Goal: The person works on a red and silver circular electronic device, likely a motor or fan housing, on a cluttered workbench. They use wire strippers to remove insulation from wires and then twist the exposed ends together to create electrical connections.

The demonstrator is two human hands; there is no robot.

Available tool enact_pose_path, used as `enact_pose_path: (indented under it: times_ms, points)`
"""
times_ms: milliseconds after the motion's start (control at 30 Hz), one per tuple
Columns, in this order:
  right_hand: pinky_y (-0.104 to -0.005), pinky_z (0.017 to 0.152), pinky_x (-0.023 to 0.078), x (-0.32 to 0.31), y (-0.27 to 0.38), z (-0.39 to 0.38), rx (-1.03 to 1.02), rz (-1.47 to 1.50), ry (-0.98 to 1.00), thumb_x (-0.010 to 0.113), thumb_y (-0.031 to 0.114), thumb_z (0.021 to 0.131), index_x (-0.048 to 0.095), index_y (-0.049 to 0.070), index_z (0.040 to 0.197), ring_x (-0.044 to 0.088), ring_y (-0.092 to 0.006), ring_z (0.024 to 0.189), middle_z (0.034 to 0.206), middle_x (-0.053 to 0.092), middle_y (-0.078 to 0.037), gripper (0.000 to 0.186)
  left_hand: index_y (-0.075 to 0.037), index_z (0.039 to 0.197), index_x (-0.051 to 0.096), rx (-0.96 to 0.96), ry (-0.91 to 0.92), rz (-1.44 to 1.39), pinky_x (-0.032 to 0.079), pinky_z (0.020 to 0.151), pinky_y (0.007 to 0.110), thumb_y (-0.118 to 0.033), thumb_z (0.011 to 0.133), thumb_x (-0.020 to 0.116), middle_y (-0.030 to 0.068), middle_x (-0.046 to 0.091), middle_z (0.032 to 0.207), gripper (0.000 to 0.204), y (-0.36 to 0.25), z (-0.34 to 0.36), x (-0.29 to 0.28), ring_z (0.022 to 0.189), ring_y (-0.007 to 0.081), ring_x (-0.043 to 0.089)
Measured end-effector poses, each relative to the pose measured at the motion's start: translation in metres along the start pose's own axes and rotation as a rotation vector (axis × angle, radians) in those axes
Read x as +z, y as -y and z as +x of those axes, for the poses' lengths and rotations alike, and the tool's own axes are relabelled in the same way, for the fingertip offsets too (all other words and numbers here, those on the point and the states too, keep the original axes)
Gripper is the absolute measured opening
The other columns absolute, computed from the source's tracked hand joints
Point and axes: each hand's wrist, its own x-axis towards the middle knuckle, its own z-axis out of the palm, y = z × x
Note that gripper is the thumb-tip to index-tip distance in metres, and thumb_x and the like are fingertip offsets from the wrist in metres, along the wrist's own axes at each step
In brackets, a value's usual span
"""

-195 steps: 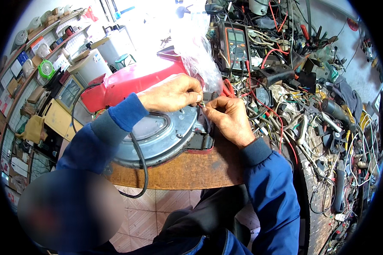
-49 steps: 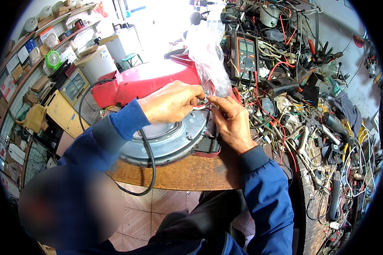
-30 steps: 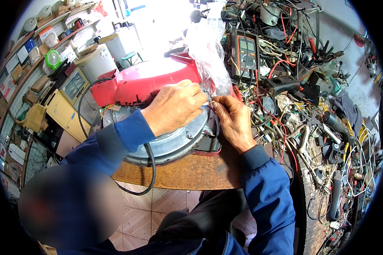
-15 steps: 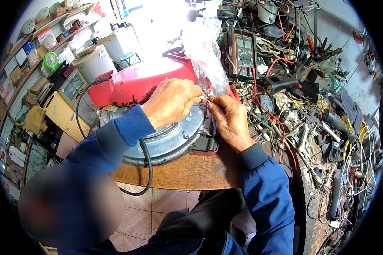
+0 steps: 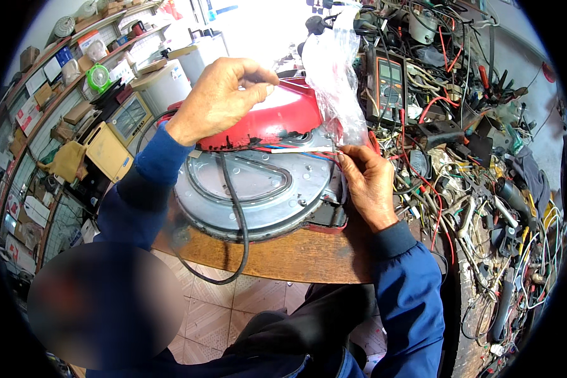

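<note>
A round grey metal appliance body with a ringed plate (image 5: 258, 208) lies on the wooden bench, its glossy red cover (image 5: 277, 120) tipped up behind it. Thin red and blue wires (image 5: 318, 155) run across the gap between them, with a white sleeve (image 5: 299, 150) lying along them. My right hand (image 5: 368, 183) pinches the wires' right end between thumb and forefinger. Above the red cover, my left hand (image 5: 223, 97) is raised, its fingers curled and the thumb close to the forefinger; anything between them is too small to tell. A black cord (image 5: 236, 208) loops down over the body.
A multimeter (image 5: 387, 85) stands behind my right hand. Clear plastic wrap (image 5: 340, 82) hangs beside the cover. Tangled cables and tools (image 5: 479, 208) cover the right side. The wooden bench edge (image 5: 296, 261) curves in front, and shelves with boxes (image 5: 50, 101) line the left wall.
My left hand has left the wires and moved up and to the left. My right hand keeps its pinch on them. The white sleeve and coloured wires have come into view.
</note>
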Motion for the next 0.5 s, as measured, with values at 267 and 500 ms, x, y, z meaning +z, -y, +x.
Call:
enact_pose_path:
  times_ms: [267,500]
  points:
    - [-0.0309,0.069,0.055,0.000,-0.003,-0.001,-0.012,0.032,0.023,0.076,0.012,0.095,0.073,-0.002,0.103,0.069,-0.0138,0.074,0.082,0.074,-0.013,0.017,0.001,0.103,0.071,0.109,0.289,0.116,0.053,0.067,0.033,-0.004,0.085,0.077,0.0117,0.069,0.088,0.020,-0.005,-0.022,0.048,0.072,0.0172,0.066]
    - [-0.0315,0.068,0.053,-0.003,0.003,-0.001,-0.042,-0.037,0.023,0.074,0.012,0.096,0.072,-0.001,0.102,0.067,-0.0156,0.071,0.081,0.072,-0.014,0.015,-0.002,0.098,0.069,0.231,0.240,0.267,0.052,0.071,0.044,-0.011,0.081,0.080,0.0143,0.066,0.086,0.022,-0.005,-0.013,0.081,0.078,0.0322,0.068]
